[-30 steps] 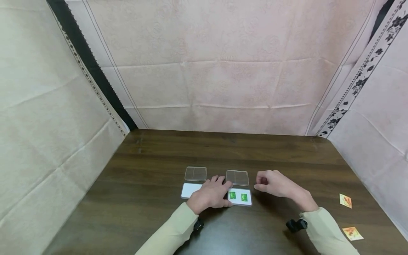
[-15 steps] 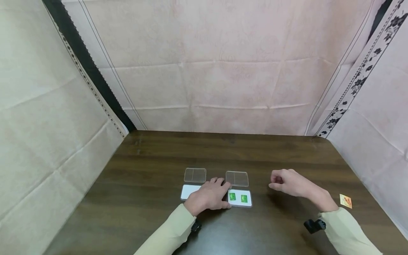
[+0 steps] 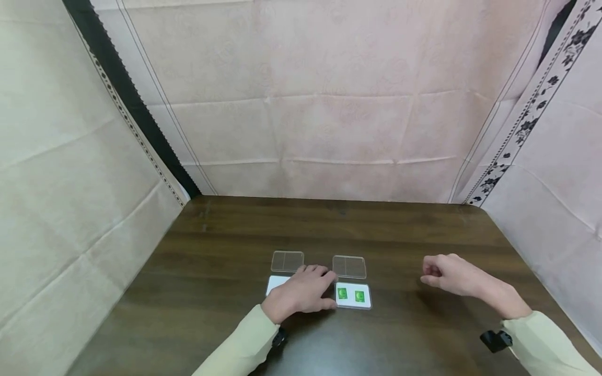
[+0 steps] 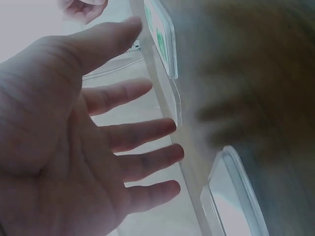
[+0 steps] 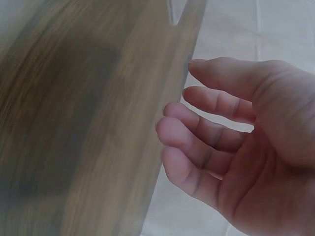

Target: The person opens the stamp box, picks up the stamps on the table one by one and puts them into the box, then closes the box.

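Above the table, between two shallow white cases, my left hand (image 3: 301, 293) hovers with its fingers spread and straight; the left wrist view shows nothing in its palm. The right white case (image 3: 352, 295) bears two small green picture squares (image 3: 359, 296). Part of the left white case (image 3: 276, 282) is hidden by that hand, and the part that shows is plain white. Behind each case lies a clear plastic panel, one on the left (image 3: 287, 261) and one on the right (image 3: 349, 267). My right hand (image 3: 456, 274) is over the table's right side, fingers loosely curled, holding nothing.
The dark wooden table (image 3: 226, 240) is enclosed by pale cloth at the back (image 3: 329, 146) and on both sides. A black camera strap mount (image 3: 496, 340) sits at my right wrist.
My right hand has moved rightward, away from the right case. Two orange picture cards seen earlier at the right no longer show, where the right arm now reaches. The left hand stays nearly still.
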Demonstrator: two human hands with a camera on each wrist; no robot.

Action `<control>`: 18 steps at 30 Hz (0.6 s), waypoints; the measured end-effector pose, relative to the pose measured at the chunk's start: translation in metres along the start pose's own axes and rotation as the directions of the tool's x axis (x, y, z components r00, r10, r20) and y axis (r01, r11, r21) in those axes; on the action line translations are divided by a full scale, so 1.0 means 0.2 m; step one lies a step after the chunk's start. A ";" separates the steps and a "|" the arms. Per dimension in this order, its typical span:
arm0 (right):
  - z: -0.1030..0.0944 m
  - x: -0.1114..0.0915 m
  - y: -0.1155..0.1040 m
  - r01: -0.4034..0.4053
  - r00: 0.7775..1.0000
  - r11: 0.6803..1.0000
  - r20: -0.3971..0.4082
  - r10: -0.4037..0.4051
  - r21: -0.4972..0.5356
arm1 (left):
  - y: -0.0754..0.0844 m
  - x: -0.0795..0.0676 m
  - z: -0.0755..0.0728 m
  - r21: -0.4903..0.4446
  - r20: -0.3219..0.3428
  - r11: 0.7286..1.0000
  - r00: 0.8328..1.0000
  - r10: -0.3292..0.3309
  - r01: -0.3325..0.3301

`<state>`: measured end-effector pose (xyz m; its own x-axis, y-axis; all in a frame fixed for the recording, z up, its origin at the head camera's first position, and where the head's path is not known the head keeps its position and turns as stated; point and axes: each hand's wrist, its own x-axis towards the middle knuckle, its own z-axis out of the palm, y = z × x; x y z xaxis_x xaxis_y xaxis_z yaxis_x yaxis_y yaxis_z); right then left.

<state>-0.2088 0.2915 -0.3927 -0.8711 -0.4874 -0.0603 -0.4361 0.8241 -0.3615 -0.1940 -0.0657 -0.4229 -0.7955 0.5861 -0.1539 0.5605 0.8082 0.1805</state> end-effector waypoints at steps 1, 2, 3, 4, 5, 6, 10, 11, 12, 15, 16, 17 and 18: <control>0.00 -0.01 0.01 -0.001 1.000 1.000 -0.004 0.001 -0.010 | -0.01 -0.01 0.00 -0.005 -0.004 1.000 1.000 0.005 -0.005; 0.00 -0.02 0.02 -0.005 1.000 1.000 -0.008 0.005 -0.018 | -0.01 -0.01 0.00 -0.007 -0.008 1.000 1.000 0.010 -0.010; -0.01 -0.03 0.03 -0.011 1.000 1.000 -0.013 0.010 -0.023 | -0.02 -0.02 -0.01 -0.010 -0.013 1.000 1.000 0.015 -0.015; -0.01 -0.04 0.04 -0.016 1.000 0.999 -0.018 0.016 -0.029 | -0.02 -0.03 -0.01 -0.011 -0.015 1.000 1.000 0.019 -0.019; -0.01 -0.04 0.05 -0.022 1.000 0.999 -0.020 0.022 -0.033 | -0.03 -0.03 -0.01 -0.010 -0.017 1.000 1.000 0.022 -0.022; -0.01 -0.05 0.05 -0.028 0.999 0.999 -0.019 0.027 -0.034 | -0.03 -0.04 -0.02 -0.010 -0.018 1.000 1.000 0.024 -0.024; -0.03 -0.07 0.09 -0.044 0.999 0.999 -0.009 0.044 -0.032 | -0.05 -0.06 -0.04 -0.011 -0.042 1.000 0.999 0.024 -0.024; -0.03 -0.08 0.10 -0.048 0.999 0.998 -0.007 0.048 -0.031 | -0.06 -0.07 -0.05 -0.009 -0.051 1.000 0.998 0.025 -0.026; -0.03 -0.08 0.11 -0.047 0.999 0.998 -0.006 0.047 -0.030 | -0.06 -0.08 -0.06 -0.009 -0.060 1.000 0.998 0.025 -0.026; -0.05 -0.10 0.14 -0.053 0.999 0.998 -0.007 0.052 -0.033 | -0.09 -0.11 -0.07 -0.019 -0.080 1.000 0.997 0.021 -0.022; -0.05 -0.11 0.15 -0.048 0.999 0.998 -0.006 0.048 -0.035 | -0.10 -0.11 -0.07 -0.026 -0.085 0.999 0.996 0.018 -0.021; -0.06 -0.11 0.16 -0.052 0.999 0.998 -0.002 0.052 -0.034 | -0.11 -0.12 -0.07 -0.032 -0.090 0.999 0.996 0.016 -0.019; -0.06 -0.12 0.17 -0.057 0.998 0.998 0.007 0.057 -0.030 | -0.12 -0.13 -0.07 -0.039 -0.093 0.999 0.996 0.013 -0.016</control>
<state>-0.2064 0.3353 -0.3921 -0.8931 -0.4412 -0.0877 -0.3920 0.8589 -0.3297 -0.1897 -0.1008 -0.4086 -0.8064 0.5883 -0.0605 0.5639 0.7957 0.2211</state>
